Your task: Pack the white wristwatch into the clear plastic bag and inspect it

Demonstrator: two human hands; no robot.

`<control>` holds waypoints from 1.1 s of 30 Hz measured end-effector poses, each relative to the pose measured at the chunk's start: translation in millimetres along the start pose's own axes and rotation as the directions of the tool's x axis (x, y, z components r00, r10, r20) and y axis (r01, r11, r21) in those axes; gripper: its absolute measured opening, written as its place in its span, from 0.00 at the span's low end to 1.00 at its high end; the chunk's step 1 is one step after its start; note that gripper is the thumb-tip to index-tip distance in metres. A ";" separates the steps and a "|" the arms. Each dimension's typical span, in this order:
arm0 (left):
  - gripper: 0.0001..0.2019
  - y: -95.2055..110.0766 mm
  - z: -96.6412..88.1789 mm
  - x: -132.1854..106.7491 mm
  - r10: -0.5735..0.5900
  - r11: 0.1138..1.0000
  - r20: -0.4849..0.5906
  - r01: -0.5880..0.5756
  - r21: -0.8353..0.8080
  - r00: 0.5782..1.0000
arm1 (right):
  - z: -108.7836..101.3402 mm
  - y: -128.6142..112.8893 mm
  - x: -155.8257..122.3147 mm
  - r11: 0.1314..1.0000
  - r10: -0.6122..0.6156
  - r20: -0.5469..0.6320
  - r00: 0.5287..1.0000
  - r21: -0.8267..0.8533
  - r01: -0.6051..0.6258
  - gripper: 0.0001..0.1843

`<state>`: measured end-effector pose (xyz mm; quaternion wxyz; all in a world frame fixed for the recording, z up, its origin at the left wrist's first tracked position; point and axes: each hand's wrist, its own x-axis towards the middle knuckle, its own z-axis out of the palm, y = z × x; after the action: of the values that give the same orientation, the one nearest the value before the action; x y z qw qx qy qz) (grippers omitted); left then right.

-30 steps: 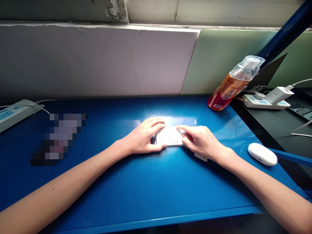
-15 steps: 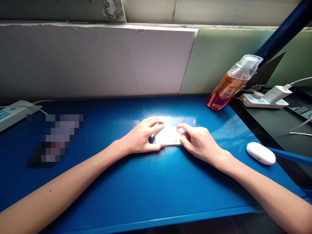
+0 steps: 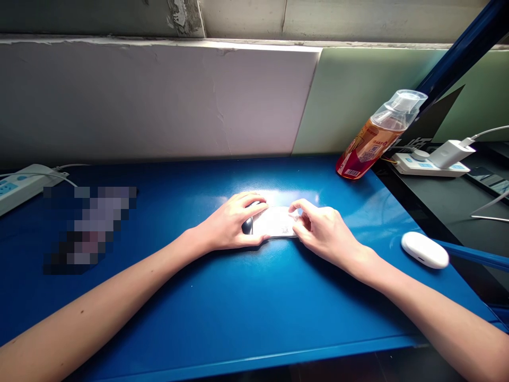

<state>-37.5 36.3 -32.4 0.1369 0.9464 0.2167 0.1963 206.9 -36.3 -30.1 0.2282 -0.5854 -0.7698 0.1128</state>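
Two bare hands meet over a flat white slab (image 3: 275,223) lying at the middle of a blue desk (image 3: 238,307), under a hard pool of light that washes out the slab's surface. The left hand (image 3: 233,225) clamps the slab's left end, with curled fingers on top and the thumb along the near edge, beside a small dark patch at that end. The right hand (image 3: 324,232) rests at the right end, its thumb and forefinger pinched together at the slab's far corner; glare hides what, if anything, lies between them. Both forearms lie across the desk.

Well to the right, a white oval case (image 3: 424,250) sits near the desk's edge. An orange bottle (image 3: 369,146) with a clear cap leans at the back right corner, just beside a power strip (image 3: 425,168) carrying a white charger (image 3: 451,152). Another power strip (image 3: 18,187) lies at far left, near a blurred patch (image 3: 89,225).
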 end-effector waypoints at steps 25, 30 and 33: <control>0.24 2.9 1.1 -2.5 -0.101 0.993 -0.007 0.101 0.055 0.995 | -8.5 22.0 11.8 0.985 -0.153 0.058 0.987 -0.071 0.157 0.07; 0.28 2.3 1.0 -2.3 -0.073 0.995 0.035 0.070 0.075 0.997 | -8.0 21.7 10.2 0.967 -0.224 0.057 0.973 -0.108 0.230 0.11; 0.33 1.3 1.4 -2.7 -0.075 0.993 0.068 0.069 0.091 0.995 | -8.0 20.8 9.5 0.963 -0.236 0.052 0.970 -0.121 0.241 0.13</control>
<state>-38.7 33.6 -34.0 0.1095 0.9495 0.2543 0.1477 226.4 -21.9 -30.2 0.1882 -0.4995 -0.8443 0.0463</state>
